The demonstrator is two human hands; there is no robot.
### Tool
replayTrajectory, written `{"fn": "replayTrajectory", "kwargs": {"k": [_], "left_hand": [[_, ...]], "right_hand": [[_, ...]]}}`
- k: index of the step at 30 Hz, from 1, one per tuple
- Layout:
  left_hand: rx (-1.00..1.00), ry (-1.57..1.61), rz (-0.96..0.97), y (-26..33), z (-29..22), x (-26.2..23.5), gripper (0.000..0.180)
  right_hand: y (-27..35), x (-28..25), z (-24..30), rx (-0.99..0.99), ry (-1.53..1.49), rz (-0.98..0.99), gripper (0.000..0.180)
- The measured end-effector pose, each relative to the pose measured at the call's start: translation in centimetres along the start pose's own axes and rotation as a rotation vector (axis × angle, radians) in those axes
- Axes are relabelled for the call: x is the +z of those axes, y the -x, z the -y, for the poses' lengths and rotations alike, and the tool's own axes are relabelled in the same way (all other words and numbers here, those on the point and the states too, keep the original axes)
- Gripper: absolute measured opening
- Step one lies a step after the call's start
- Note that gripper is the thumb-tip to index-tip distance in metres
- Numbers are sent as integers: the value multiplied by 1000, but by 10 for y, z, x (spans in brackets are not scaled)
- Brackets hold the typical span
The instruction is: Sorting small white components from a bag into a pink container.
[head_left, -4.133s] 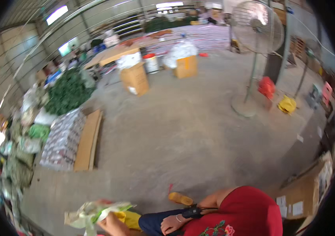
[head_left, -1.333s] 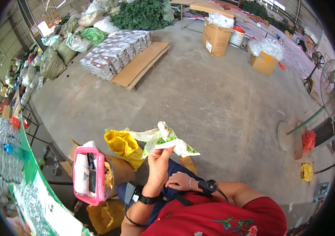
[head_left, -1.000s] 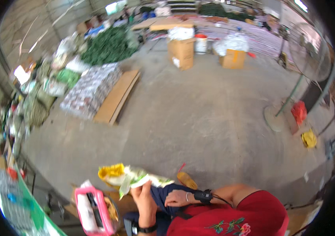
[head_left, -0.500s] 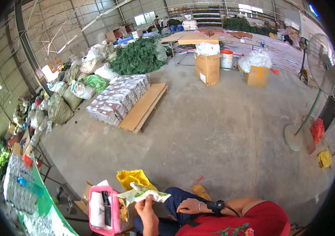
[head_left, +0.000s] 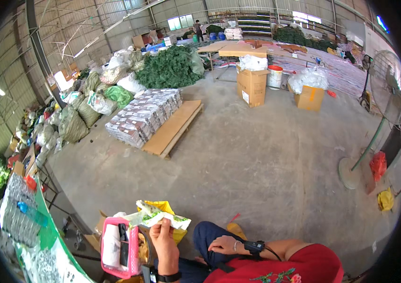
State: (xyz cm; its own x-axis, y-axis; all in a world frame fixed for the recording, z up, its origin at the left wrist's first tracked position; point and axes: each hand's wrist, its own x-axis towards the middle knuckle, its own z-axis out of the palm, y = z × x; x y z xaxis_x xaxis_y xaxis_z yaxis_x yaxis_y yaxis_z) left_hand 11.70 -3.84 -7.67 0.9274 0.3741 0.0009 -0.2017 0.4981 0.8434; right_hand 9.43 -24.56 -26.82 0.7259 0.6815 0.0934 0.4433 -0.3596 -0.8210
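Between the thumb and fingers of my left hand [head_left: 164, 243] is a torn-looking white and green packet [head_left: 155, 215], held up in front of a yellow bag [head_left: 180, 235]. Just left of that hand stands a pink plastic basket [head_left: 133, 250]. In it are a white roll [head_left: 111, 245] and a black item [head_left: 124, 246] whose kind I cannot make out. My right hand [head_left: 225, 245] lies flat over my dark-trousered knee [head_left: 205, 232], fingers stretched out and holding nothing.
A green-edged surface [head_left: 45, 221] with clear plastic packs is at lower left. Ahead, wrapped bundles [head_left: 144, 115] sit by a cardboard-topped pallet [head_left: 177, 127]. Cartons [head_left: 252, 87] stand farther off, sacks [head_left: 73, 123] at left, a standing fan [head_left: 350, 172] at right.
My left hand has lifted the packet higher and a little to the left, so it now overlaps the yellow bag. My right hand stays on the knee. The whole view has shifted slightly.
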Motion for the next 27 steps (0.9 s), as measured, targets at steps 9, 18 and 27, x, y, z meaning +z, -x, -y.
{"fn": "replayTrajectory", "kwargs": {"k": [9,18,27], "left_hand": [[-37,39,6,11,15,-13,10],[-70,13,-84,26,14,-13,8],[37,-98,23,-2,-17,23,12]], "right_hand": [[-4,-9,3,17,4,-7,19],[3,-5,2,69,-1,9,19],[9,-14,-5,23,60,-122,14]]}}
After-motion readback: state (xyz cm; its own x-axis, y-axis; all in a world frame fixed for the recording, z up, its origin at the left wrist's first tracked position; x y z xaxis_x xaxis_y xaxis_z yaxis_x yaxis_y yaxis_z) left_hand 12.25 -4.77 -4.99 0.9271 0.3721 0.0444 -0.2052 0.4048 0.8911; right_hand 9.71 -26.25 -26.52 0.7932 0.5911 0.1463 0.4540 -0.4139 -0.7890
